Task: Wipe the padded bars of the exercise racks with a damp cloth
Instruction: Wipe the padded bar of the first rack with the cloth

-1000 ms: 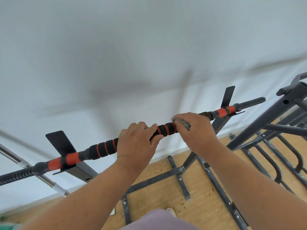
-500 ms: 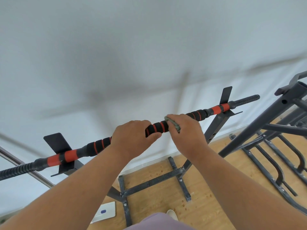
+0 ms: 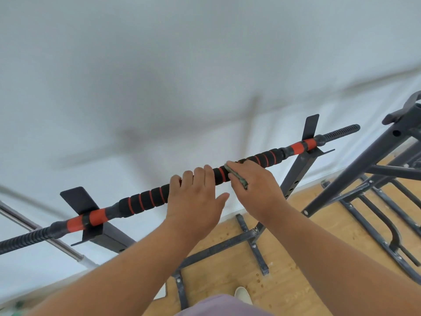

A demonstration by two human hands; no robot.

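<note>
A black foam-padded bar (image 3: 145,200) with red rings runs from lower left to upper right across a dark steel rack (image 3: 293,176). My left hand (image 3: 193,197) rests on the bar's middle, fingers over the top and thumb spread away from the foam. Just to its right, my right hand (image 3: 257,190) presses a folded grey-green cloth (image 3: 237,175) against the padding; only the cloth's edge shows beyond the fingers.
A second dark rack (image 3: 355,165) stands at the right, its base rails lying on the wooden floor (image 3: 284,281). A chrome tube (image 3: 57,244) slants at the lower left. A white wall fills the background. A white shoe tip (image 3: 242,294) shows at the bottom.
My left hand has loosened from a full grip, the thumb now spread off the bar. My right hand with the cloth has slid left along the padding.
</note>
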